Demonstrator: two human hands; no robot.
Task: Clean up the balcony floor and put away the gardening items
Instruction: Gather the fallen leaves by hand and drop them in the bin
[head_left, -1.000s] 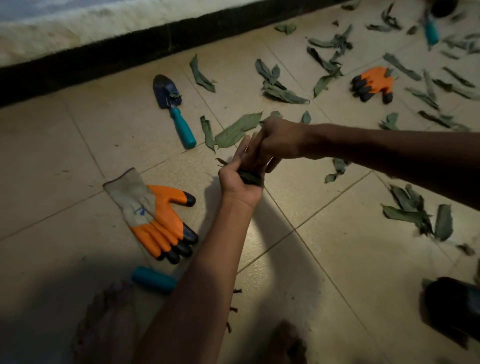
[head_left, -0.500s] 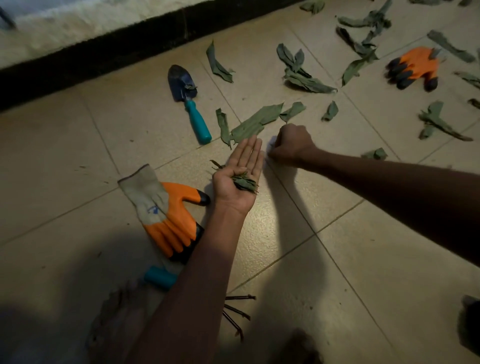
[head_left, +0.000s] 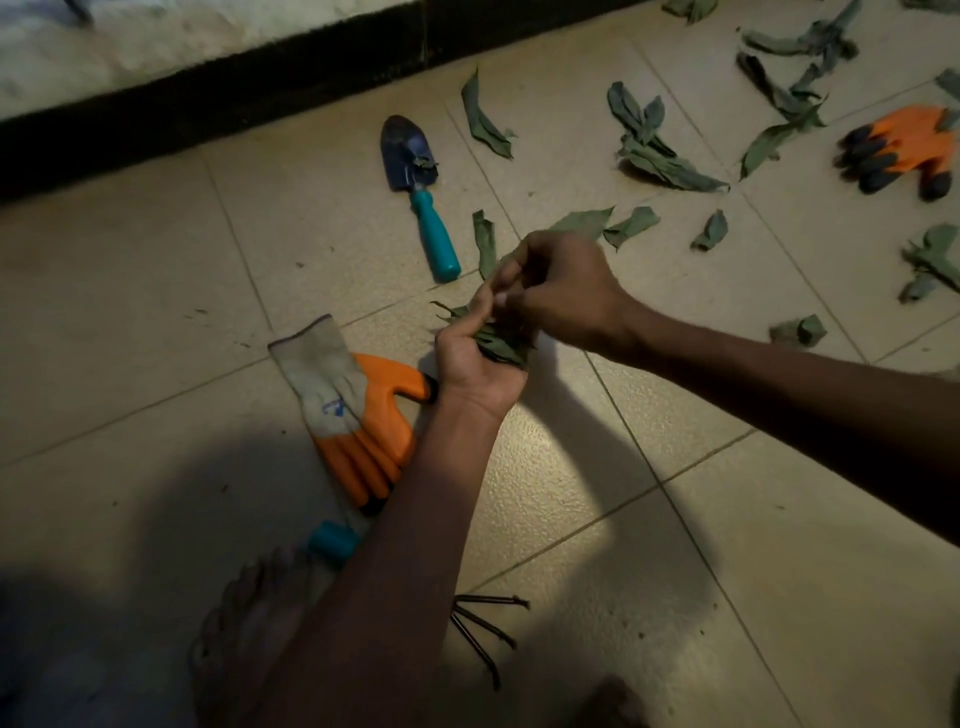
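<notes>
Left hand (head_left: 475, 364) cups leaves (head_left: 501, 343); right hand (head_left: 558, 288) fingers pinch them.

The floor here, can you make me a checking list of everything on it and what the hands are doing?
Surface: tiled floor, pale, partly in shadow.
Job's things: trowel lying flat near the wall; near glove beside the left forearm; far glove at the right edge; hand rake partly hidden under the left arm.
Clutter: loose leaves scattered across the far tiles.
Hands: left hand palm up, cupping a bunch of leaves; right hand pressing onto the bunch.
Cables: nothing seen.
Surroundings: dark strip along the foot of a pale wall; a bare foot.
</notes>
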